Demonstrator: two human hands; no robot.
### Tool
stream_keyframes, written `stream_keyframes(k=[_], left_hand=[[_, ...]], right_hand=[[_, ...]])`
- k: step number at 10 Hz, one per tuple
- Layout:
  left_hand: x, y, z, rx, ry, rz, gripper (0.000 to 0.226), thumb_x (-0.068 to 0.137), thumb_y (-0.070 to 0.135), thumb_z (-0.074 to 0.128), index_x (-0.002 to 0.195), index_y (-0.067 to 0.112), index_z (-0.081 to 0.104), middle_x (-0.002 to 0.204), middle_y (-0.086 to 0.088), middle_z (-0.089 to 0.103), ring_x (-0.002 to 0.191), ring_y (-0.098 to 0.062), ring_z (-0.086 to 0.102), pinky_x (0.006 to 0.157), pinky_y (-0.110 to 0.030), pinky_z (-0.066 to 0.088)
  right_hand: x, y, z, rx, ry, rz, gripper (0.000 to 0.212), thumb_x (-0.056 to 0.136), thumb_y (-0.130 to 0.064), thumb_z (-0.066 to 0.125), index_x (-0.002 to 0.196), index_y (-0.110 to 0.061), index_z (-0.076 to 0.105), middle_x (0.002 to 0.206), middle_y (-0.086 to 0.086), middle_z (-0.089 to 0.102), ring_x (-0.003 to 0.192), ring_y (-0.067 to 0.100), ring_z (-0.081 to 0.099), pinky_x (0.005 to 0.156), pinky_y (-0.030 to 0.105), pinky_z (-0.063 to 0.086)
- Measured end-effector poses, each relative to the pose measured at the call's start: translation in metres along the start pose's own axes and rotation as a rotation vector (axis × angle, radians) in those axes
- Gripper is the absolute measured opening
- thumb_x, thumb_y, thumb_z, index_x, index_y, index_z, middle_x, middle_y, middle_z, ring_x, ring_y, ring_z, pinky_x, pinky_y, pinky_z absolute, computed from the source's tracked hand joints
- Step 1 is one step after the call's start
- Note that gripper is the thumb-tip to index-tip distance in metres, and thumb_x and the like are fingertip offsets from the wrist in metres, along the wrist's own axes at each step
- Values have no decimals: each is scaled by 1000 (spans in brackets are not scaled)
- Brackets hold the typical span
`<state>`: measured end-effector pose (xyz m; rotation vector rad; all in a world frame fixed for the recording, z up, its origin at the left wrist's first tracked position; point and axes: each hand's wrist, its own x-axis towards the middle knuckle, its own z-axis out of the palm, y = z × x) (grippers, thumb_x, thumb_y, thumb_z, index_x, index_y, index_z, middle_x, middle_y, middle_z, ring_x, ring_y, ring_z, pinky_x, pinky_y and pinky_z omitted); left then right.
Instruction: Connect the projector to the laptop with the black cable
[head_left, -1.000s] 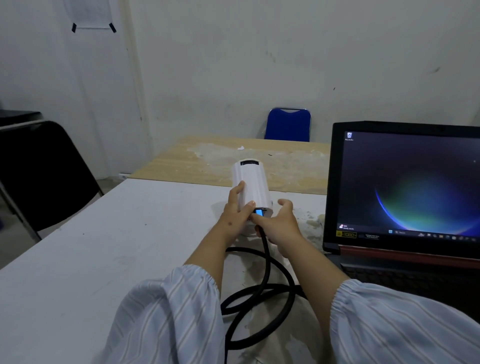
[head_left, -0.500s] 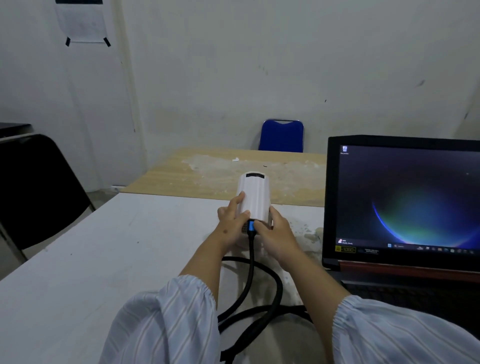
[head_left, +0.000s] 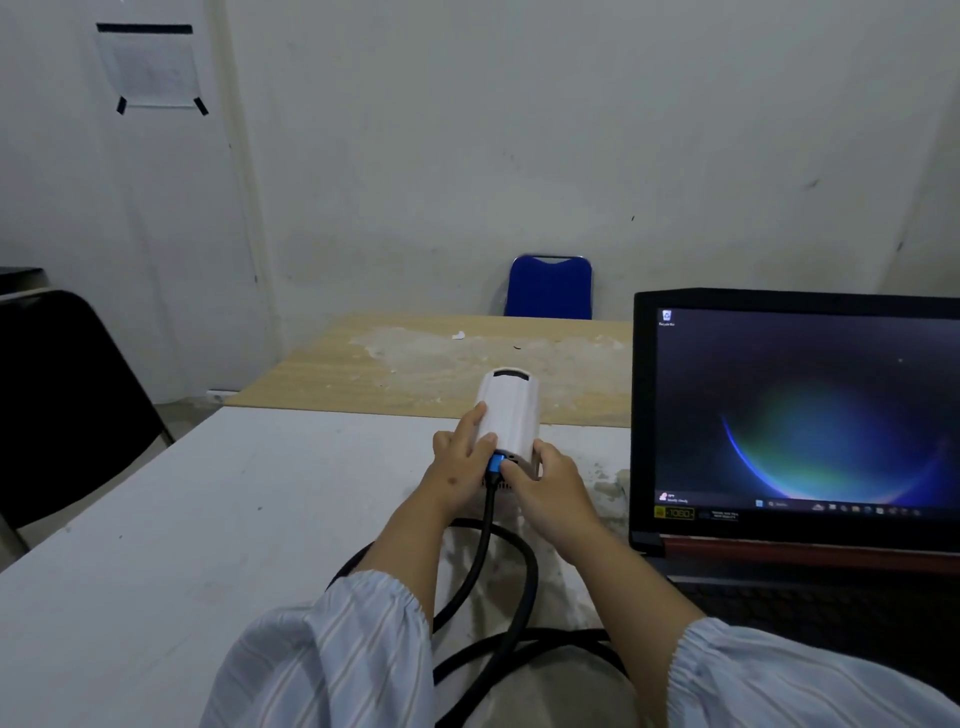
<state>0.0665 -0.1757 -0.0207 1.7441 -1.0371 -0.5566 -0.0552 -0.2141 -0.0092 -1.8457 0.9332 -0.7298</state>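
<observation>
A small white projector (head_left: 511, 410) stands on the white table (head_left: 208, 519), its back end facing me. My left hand (head_left: 462, 457) grips the projector's left side. My right hand (head_left: 540, 486) pinches the blue plug (head_left: 497, 461) of the black cable (head_left: 511, 582) at the projector's rear panel; the plug sits against the port, and how deep it is in cannot be told. The cable loops over the table between my forearms and runs right toward the open laptop (head_left: 800, 415), whose screen is lit. Its laptop end is hidden behind my right sleeve.
A wooden table (head_left: 426, 364) with a worn patch adjoins the white one at the back. A blue chair (head_left: 549, 287) stands against the far wall, and a black chair (head_left: 57, 405) at the left. A taped paper (head_left: 148, 67) hangs on the wall.
The camera tilted up a little, so everything sits lower in view. My right hand moved the blue plug up against the projector's rear port. My left hand kept its hold on the projector.
</observation>
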Motion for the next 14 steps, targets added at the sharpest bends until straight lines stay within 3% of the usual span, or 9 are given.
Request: stream_keyframes(k=[4,6,9,11,12,13,14], left_hand=[[-6,-1,13,6,29,-11,51,95,45,26,143,42,9,119,-1,22,104,-19,39,93,-28,30],[-5,2,12,38,5,-16,52,96,42,23,145,38,5,133,-10,22,105,-18,35,95,-27,27],[-11,9,14,55,113,-20,54,96,38,26,146,32,5,145,-15,18,128,-32,34,106,-39,29],[-16,15,12,91,149,-3,53,96,40,26,145,33,10,147,-14,19,131,-32,32,108,-42,28],[-21,20,11,116,148,-1,52,95,40,26,145,33,12,146,-14,21,129,-31,35,108,-43,29],[-23,24,8,154,146,-1,53,95,40,28,145,30,15,148,-13,21,131,-31,33,111,-48,28],[-29,38,7,201,141,28,55,93,41,32,144,29,17,148,-11,20,132,-30,31,111,-50,29]], right_hand=[[-7,-3,-5,73,5,0,37,90,-21,52,125,-11,50,125,13,54,103,26,59,76,32,54],[-6,-6,-9,48,-24,13,40,90,-20,52,128,-10,48,125,12,55,101,23,57,66,23,49],[-5,-11,-11,-16,-30,31,44,86,-20,55,127,-9,44,128,14,50,108,28,56,89,41,53],[-4,-12,-18,-14,-8,9,56,86,-23,54,137,-10,34,135,12,43,97,20,48,73,30,46],[-6,-14,-21,-39,1,11,53,86,-22,54,135,-10,36,133,13,45,100,24,52,74,34,51],[-7,-17,-26,-61,6,8,52,86,-22,53,134,-10,38,133,14,45,109,30,55,78,37,55],[-11,-27,-35,-135,28,-24,59,87,-24,54,140,-10,32,144,12,35,126,31,43,85,32,44]])
